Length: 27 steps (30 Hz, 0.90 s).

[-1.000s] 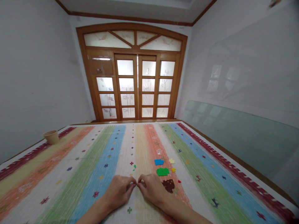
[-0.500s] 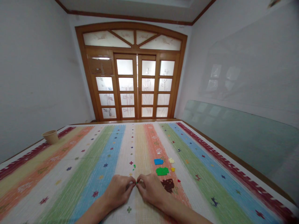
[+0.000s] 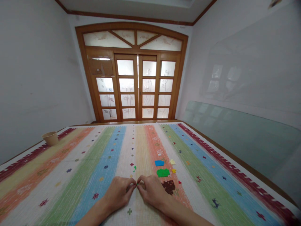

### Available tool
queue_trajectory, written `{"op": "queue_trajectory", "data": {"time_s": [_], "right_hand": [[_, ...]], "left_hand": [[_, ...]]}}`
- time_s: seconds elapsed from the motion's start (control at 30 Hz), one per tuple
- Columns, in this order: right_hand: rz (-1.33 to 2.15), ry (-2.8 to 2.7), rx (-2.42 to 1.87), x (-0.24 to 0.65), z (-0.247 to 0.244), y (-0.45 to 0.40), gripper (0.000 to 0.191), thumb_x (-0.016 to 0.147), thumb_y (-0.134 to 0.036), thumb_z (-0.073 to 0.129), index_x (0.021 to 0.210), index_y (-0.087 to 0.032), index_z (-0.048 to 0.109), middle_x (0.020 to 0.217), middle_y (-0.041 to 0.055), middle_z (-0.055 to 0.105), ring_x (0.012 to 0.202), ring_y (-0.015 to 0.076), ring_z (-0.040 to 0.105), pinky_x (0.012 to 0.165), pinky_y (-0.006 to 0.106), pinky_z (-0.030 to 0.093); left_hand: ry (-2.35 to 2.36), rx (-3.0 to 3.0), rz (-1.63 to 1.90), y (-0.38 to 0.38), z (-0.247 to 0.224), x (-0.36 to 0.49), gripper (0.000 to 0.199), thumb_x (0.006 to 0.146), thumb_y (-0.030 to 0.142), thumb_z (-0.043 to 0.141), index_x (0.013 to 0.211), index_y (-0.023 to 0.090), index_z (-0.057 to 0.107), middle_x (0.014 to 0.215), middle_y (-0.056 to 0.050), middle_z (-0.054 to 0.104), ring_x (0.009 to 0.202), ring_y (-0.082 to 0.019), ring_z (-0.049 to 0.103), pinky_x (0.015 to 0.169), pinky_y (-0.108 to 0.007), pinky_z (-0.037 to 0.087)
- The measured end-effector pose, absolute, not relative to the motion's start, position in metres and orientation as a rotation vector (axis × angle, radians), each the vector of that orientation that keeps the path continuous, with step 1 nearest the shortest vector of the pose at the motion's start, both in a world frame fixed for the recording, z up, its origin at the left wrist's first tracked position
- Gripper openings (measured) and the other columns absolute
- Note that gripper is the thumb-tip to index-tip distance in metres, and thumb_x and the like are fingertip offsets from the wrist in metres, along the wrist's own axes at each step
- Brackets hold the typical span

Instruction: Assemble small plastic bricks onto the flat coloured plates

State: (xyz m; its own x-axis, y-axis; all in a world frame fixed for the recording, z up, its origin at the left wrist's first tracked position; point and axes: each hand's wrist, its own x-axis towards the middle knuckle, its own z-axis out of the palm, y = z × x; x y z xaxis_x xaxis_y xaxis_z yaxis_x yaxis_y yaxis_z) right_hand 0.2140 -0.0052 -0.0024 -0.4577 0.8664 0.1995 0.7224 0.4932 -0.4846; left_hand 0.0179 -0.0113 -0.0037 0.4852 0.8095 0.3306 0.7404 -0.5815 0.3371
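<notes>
My left hand (image 3: 119, 192) and my right hand (image 3: 151, 191) meet fingertip to fingertip above the striped cloth. Both are closed in a pinch at a tiny dark or green bit between them, too small to name. Just beyond the fingertips lie a few small green pieces (image 3: 134, 169). Right of my right hand is a pile of brown pieces (image 3: 168, 187). Behind that pile sit a green group of pieces (image 3: 163, 172) and a blue group (image 3: 159, 163). Pale yellow pieces (image 3: 172, 161), a yellow piece (image 3: 174, 171) and a small red piece (image 3: 180, 182) lie to their right.
A striped, patterned cloth (image 3: 89, 175) covers the table. At its far left edge stands a tan cup (image 3: 50, 138). Wooden doors with glass panes (image 3: 138, 88) are beyond the table, and a pale green glass-like panel (image 3: 235, 131) leans along the right wall.
</notes>
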Motion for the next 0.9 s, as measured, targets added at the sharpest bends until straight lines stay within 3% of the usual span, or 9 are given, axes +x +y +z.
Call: {"op": "queue_trajectory", "data": {"time_s": [0.33, 0.57, 0.9], "right_hand": [[0.482, -2.26, -1.298, 0.217, 0.0, -0.005, 0.021, 0.088, -0.025, 0.057, 0.095, -0.022, 0.076, 0.086, 0.0079, 0.078, 0.079, 0.0201, 0.071, 0.07, 0.026, 0.044], [0.46, -2.12, -1.167, 0.222, -0.002, 0.003, 0.016, 0.083, -0.022, 0.064, 0.093, -0.021, 0.076, 0.062, 0.0008, 0.069, 0.054, 0.0136, 0.06, 0.058, 0.023, 0.04], [0.233, -1.969, -0.727, 0.226, 0.0, 0.0, 0.019, 0.091, -0.028, 0.06, 0.088, -0.018, 0.075, 0.059, 0.0017, 0.069, 0.045, 0.0105, 0.055, 0.05, 0.021, 0.041]], "left_hand": [[1.355, 2.587, 0.687, -0.011, -0.003, 0.018, 0.021, 0.09, 0.023, 0.052, 0.093, 0.023, 0.072, 0.077, -0.002, 0.075, 0.069, -0.017, 0.07, 0.063, -0.024, 0.042], [1.352, 2.594, 0.701, -0.009, -0.009, 0.017, 0.019, 0.09, 0.022, 0.052, 0.091, 0.023, 0.071, 0.078, -0.002, 0.075, 0.068, -0.017, 0.07, 0.062, -0.024, 0.043], [1.333, 2.604, 0.718, -0.011, -0.005, 0.018, 0.019, 0.091, 0.023, 0.052, 0.094, 0.022, 0.071, 0.08, -0.003, 0.076, 0.072, -0.019, 0.072, 0.064, -0.024, 0.044]]}}
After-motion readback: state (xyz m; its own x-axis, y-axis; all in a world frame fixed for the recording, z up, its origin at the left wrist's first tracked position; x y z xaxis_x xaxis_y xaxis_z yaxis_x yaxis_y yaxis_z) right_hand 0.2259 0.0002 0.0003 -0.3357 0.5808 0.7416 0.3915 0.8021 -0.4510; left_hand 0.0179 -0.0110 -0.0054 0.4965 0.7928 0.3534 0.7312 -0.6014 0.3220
